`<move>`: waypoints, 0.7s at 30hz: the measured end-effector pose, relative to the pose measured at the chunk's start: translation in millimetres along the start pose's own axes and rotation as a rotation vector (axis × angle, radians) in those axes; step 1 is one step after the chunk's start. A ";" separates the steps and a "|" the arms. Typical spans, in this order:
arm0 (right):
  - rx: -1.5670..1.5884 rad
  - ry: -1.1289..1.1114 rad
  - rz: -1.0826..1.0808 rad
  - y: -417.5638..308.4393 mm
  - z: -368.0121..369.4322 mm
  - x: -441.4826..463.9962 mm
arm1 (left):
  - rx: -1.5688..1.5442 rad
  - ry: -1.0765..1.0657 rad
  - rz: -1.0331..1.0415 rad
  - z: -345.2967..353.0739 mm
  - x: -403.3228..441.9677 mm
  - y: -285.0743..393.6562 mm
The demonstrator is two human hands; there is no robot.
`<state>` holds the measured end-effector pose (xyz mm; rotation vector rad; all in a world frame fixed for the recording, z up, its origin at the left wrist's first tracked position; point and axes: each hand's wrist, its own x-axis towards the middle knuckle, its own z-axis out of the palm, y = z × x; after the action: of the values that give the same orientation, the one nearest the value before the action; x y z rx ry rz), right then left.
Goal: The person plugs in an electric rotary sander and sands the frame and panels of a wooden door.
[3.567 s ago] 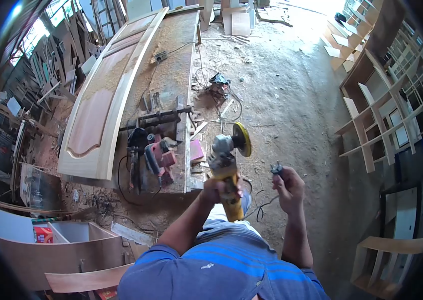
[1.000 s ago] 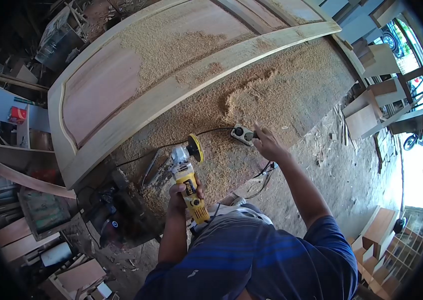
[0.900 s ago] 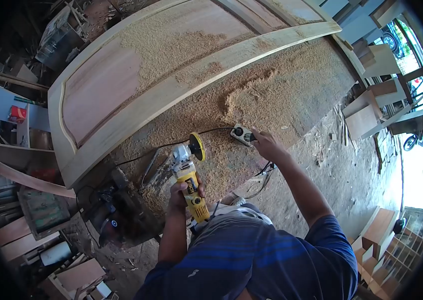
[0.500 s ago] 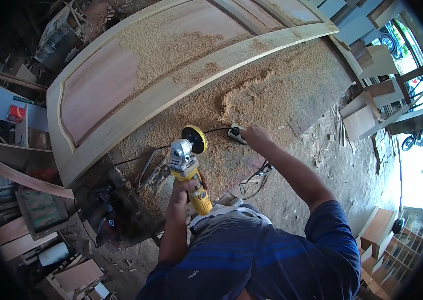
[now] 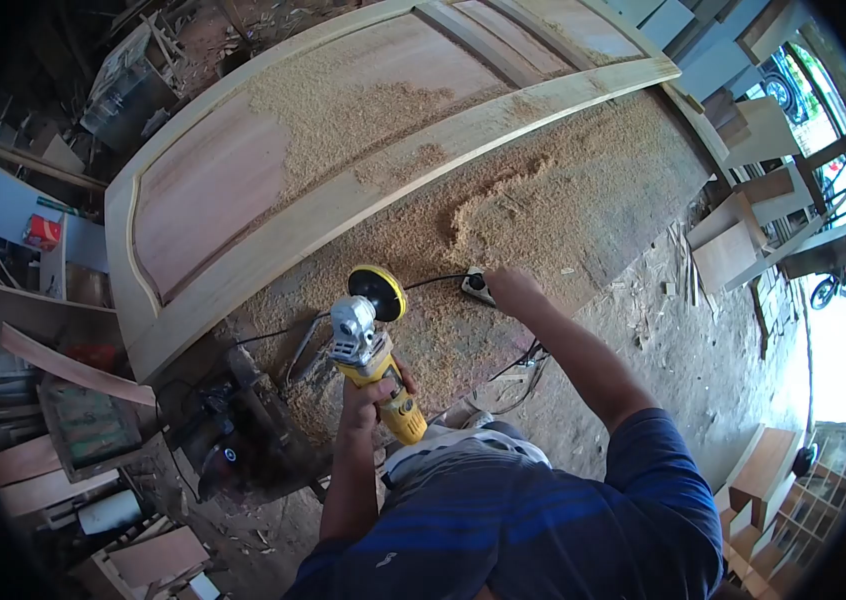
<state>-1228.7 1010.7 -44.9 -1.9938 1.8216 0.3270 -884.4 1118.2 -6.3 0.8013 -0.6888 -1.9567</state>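
Note:
My left hand [image 5: 364,400] is wrapped round the yellow body of an angle grinder [image 5: 379,372], which I hold up in front of my waist. Its head points away from me and carries a round black pad with a yellow rim [image 5: 378,293]. At the end of my outstretched arm, my right hand [image 5: 513,291] is closed on the right end of a small power strip [image 5: 477,289] on the sawdust-covered bench. A black plug sits in the strip, with a dark cable [image 5: 438,280] running left from it. The fingertips of my right hand are partly hidden.
A large panelled wooden door [image 5: 343,205] lies across the bench [image 5: 643,190], strewn with sawdust [image 5: 533,215]. A dark machine [image 5: 253,440] stands at the left front. Boards [image 5: 733,240] lean at the right, and offcuts [image 5: 78,370] are stacked at the left.
The grinder has tilted slightly, its head shifting a little left and down. My right hand stays at the power strip. The whole view has shifted slightly.

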 end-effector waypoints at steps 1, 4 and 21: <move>0.011 0.016 -0.014 2.9 0.7 1.9 | -0.009 -0.007 0.008 2.3 1.5 0.9; 0.048 0.051 -0.027 6.7 6.4 -4.4 | -0.031 -0.038 0.017 3.5 -1.6 -2.5; 1.442 0.325 -0.413 -161.0 72.3 -297.9 | 0.417 -0.034 0.199 105.4 -141.7 -80.9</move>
<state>-1096.2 1317.3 46.3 -1.2319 1.0553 -1.1555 -949.5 1295.3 39.7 0.9087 -1.1755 -1.6713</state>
